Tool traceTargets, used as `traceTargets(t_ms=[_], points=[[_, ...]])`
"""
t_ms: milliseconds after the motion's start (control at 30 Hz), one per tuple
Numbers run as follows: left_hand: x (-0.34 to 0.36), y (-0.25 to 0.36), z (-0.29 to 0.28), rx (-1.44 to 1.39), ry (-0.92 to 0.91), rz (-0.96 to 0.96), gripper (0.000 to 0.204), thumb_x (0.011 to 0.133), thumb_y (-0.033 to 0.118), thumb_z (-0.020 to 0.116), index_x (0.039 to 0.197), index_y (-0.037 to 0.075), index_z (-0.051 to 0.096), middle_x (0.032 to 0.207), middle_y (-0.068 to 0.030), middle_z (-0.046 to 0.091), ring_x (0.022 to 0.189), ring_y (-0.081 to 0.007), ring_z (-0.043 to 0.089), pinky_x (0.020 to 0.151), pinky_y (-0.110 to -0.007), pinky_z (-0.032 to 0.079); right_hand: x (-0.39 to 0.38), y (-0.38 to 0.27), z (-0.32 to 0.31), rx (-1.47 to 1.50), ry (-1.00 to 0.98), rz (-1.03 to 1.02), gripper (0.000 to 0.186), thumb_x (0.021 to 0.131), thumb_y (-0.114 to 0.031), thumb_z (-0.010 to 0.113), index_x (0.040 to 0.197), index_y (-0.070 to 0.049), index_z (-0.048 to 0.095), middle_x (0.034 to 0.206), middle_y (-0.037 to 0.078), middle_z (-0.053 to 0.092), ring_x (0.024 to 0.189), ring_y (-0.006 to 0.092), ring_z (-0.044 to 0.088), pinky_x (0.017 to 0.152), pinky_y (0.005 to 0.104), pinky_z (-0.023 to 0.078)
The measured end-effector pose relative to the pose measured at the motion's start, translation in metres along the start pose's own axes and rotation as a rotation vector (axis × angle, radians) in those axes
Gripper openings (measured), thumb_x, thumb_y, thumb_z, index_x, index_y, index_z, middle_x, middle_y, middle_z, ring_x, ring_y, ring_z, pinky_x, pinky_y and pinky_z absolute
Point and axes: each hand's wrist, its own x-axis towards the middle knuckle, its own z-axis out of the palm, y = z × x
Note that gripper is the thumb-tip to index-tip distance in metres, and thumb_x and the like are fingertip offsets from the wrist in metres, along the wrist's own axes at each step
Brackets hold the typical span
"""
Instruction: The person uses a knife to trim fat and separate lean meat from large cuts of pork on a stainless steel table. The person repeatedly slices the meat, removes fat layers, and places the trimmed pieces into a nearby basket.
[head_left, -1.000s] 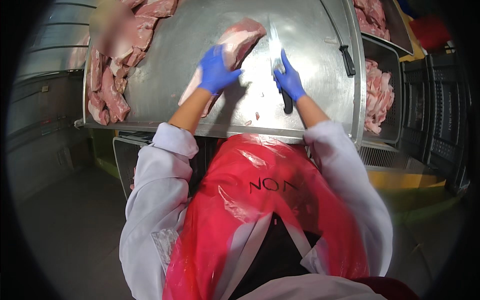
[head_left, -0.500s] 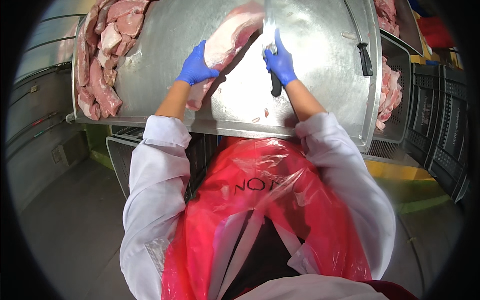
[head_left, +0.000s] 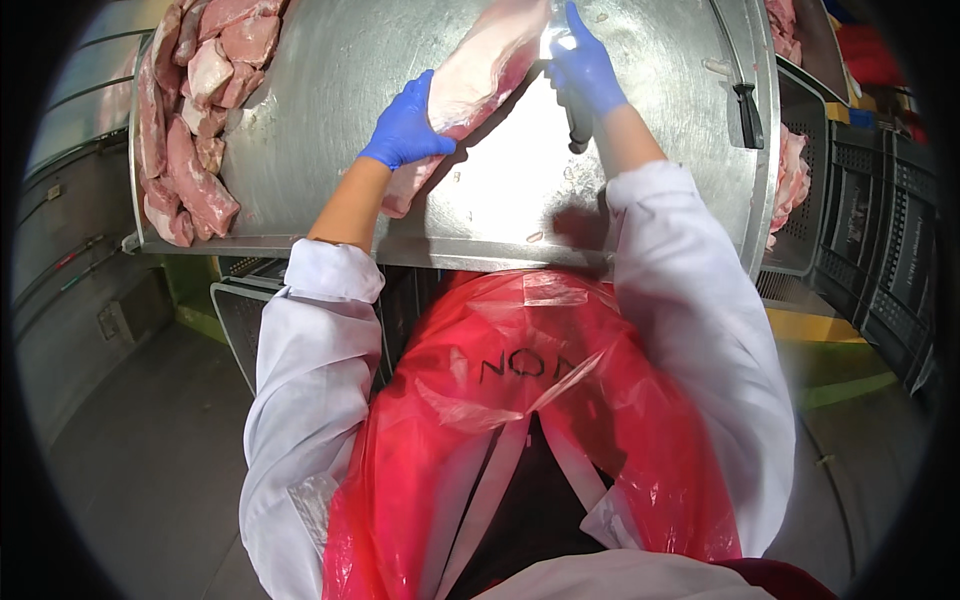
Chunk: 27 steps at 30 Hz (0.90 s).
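A long, pale piece of pork loin (head_left: pixel 470 95) lies slantwise on the metal table, its far end cut off by the frame's top edge. My left hand (head_left: pixel 408 125), in a blue glove, grips its left side, with the thumb pressed over the top near the close end. In my right hand (head_left: pixel 588 68), also gloved in blue, is a knife (head_left: pixel 578 128); its black handle sticks out below the fist. Bright glare and the frame's edge hide most of the blade, which is beside the loin's far right side. I cannot tell if it touches the meat.
Pork pieces (head_left: pixel 205 165) are heaped along the table's left edge. A sharpening steel (head_left: pixel 746 115) with a black handle lies at the right of the metal table (head_left: pixel 650 215). Beyond that edge are a grey crate (head_left: pixel 800 235) with meat and stacked dark crates (head_left: pixel 875 220).
My right hand has moved away from me and slightly right with the knife. My left hand keeps its grip on the loin. The whole view has shifted a little.
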Motion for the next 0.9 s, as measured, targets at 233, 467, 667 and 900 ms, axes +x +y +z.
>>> traceTargets(t_ms=[233,467,667,900], points=[[-0.006,-0.005,0.000,-0.034,-0.018,0.024,0.118,0.053,0.036,0.088,0.152,0.002,0.033,0.142,-0.0250,0.049,0.129,-0.0399,0.051,0.108,-0.042,0.044,-0.087,0.050,0.012,0.031,-0.037,-0.023,0.081,0.093,-0.007,0.054,0.162,-0.029,0.017,0.082,0.007,0.066,0.060,0.0115,0.059,0.052,0.0296,0.052],[-0.005,-0.006,-0.002,-0.044,-0.026,0.049,0.118,0.053,0.037,0.088,0.152,0.003,0.033,0.142,-0.0240,0.049,0.129,-0.0393,0.052,0.108,-0.042,0.045,-0.085,0.033,0.015,0.016,-0.089,0.034,0.080,0.094,-0.008,0.057,0.161,-0.029,0.020,0.074,0.005,0.061,0.055,0.0106,0.057,0.051,0.0280,0.051],[-0.005,0.005,-0.004,-0.033,-0.063,0.053,0.115,0.055,0.035,0.086,0.152,0.003,0.033,0.143,-0.0249,0.048,0.132,-0.0396,0.050,0.110,-0.042,0.042,-0.041,0.021,0.005,-0.127,-0.095,0.135,0.079,0.095,-0.014,0.059,0.161,-0.031,0.019,0.071,0.005,0.062,0.055,0.0114,0.057,0.051,0.0282,0.051],[-0.010,0.001,-0.005,0.006,-0.030,0.021,0.113,0.055,0.038,0.086,0.151,0.005,0.034,0.139,-0.0255,0.050,0.129,-0.0407,0.051,0.108,-0.044,0.043,-0.201,0.076,-0.034,-0.473,-0.209,-0.216,0.080,0.092,-0.013,0.059,0.162,-0.022,0.020,0.082,0.006,0.068,0.062,0.0169,0.061,0.066,0.0329,0.054]])
